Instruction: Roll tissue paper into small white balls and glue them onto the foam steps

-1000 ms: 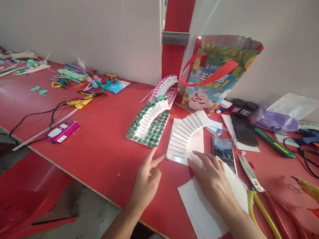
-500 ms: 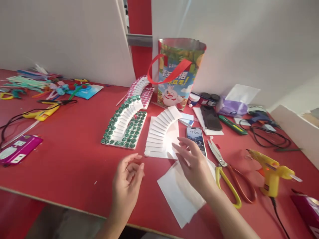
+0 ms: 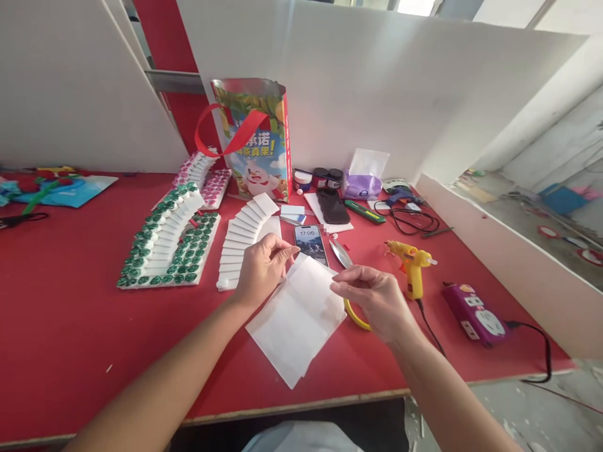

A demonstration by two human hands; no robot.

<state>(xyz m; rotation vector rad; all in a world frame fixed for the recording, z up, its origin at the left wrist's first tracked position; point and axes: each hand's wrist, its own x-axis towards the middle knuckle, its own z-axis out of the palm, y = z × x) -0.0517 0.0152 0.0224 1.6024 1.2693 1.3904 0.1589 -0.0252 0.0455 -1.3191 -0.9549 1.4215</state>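
Observation:
My left hand (image 3: 262, 270) is closed in a pinch, its fingertips by the top corner of some thin white paper sheets (image 3: 292, 329) and the lower edge of a lit phone (image 3: 309, 243). My right hand (image 3: 372, 298) also pinches, thumb against fingers, at the right edge of the sheets. Whatever either pinch holds is too small or hidden to make out. Partly behind my left hand lies a curved white stepped strip (image 3: 245, 231) on a white board. Under my right hand, scissors (image 3: 357, 316) with a yellow handle are mostly covered.
Left of the strip stand a green-studded piece (image 3: 160, 242) and a pink-studded piece (image 3: 214, 188). A printed bag (image 3: 257, 144) is behind them. On the right are a yellow glue gun (image 3: 412, 267), a purple power strip (image 3: 475, 314), a green cutter (image 3: 364, 211) and tissues (image 3: 362, 184).
My view has swung to the right. Both hands have moved in over the paper sheets, and their loosely spread fingers have closed into pinches.

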